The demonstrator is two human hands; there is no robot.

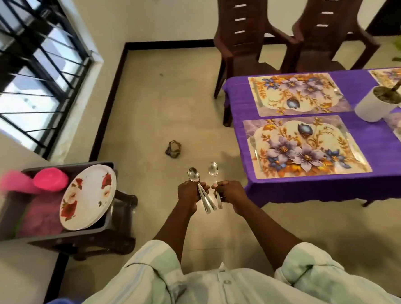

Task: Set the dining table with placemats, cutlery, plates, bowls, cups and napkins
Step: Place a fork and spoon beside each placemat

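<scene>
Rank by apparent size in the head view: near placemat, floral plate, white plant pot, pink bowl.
1. near placemat
2. floral plate
3. white plant pot
4. pink bowl
Pot and bowl look close; distance differs, so unsure.

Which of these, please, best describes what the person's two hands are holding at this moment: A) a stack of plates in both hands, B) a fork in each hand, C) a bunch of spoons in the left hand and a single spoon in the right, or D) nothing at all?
C: the left hand grips a bunch of spoons, while the right hand pinches a single spoon.
</scene>
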